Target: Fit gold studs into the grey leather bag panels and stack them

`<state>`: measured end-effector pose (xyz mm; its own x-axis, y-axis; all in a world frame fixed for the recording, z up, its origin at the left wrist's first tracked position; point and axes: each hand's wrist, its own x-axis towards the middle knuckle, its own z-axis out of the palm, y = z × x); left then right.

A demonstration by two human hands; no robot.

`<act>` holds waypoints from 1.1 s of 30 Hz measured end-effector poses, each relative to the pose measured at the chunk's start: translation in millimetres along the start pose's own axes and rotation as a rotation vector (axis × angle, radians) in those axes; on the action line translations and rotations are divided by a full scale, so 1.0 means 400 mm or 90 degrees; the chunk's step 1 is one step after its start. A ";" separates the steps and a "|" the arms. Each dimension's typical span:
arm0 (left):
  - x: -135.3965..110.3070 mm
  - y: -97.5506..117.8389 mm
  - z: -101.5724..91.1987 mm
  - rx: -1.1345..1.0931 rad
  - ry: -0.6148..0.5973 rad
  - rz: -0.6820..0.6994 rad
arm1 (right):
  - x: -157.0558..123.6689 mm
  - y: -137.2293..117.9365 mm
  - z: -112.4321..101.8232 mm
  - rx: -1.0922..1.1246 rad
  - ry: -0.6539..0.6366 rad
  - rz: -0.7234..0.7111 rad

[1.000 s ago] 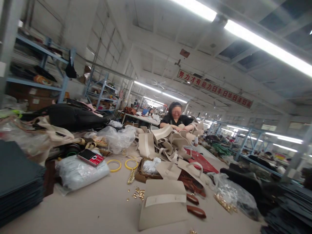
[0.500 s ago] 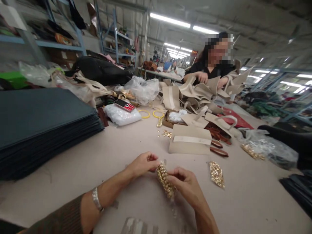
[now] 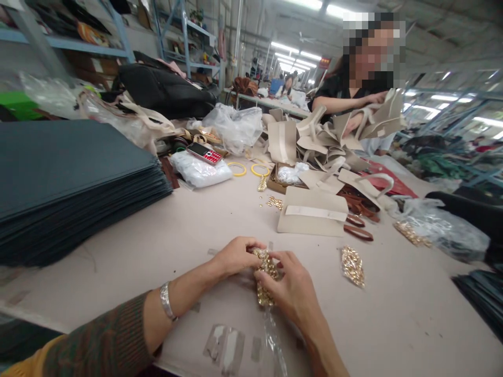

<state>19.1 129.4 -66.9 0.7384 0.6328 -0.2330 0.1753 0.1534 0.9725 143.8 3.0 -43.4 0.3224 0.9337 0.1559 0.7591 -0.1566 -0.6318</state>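
My left hand point(image 3: 236, 255) and my right hand point(image 3: 291, 289) meet over the beige table, both pinched on a small clear plastic bag of gold metal fittings point(image 3: 265, 274). The bag's empty tail trails toward me between my wrists. A silver bracelet circles my left wrist. A second clear bag of gold fittings point(image 3: 352, 266) lies on the table to the right of my hands. Beyond them lies a flat beige bag panel point(image 3: 312, 217) with brown leather tabs point(image 3: 358, 232) beside it.
A tall stack of dark grey sheets point(image 3: 70, 178) fills the left. Loose gold fittings point(image 3: 275, 202), yellow rings point(image 3: 237, 169), a red-keyed phone point(image 3: 205, 153) on a white packet and plastic bags lie mid-table. A co-worker point(image 3: 353, 99) across the table handles beige bag pieces. Shelving stands behind.
The view dropped from the ceiling and far table to my hands. Since half a second ago, my fingers have closed in tighter round the bag of fittings, bunching it up.
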 end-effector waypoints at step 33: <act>-0.029 0.044 0.004 -0.038 0.038 0.112 | -0.014 -0.071 0.053 -0.318 0.118 0.000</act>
<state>14.7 123.7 -47.0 0.7140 0.6974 -0.0611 0.0068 0.0804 0.9967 108.6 9.0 -42.5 0.3829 0.8678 0.3167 0.9213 -0.3335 -0.2002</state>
